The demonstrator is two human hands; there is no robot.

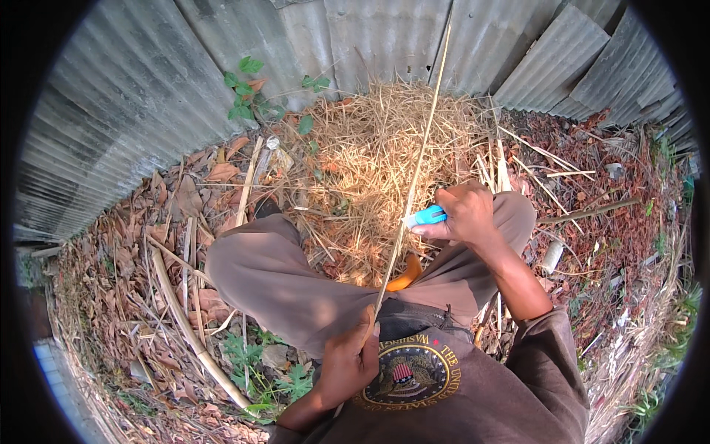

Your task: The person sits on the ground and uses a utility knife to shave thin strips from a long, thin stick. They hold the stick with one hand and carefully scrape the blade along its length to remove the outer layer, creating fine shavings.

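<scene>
From the head view, your left hand (355, 359) is clenched around the lower end of a long thin stalk (418, 166), close against your shirt. The stalk runs up and away from you, over your knees, to the corrugated metal fence (148, 96). Your right hand (464, 214) grasps a blue-handled cutter (427, 216), pressed against the stalk above your right knee. A pile of dry straw (377, 148) lies just beyond your legs
</scene>
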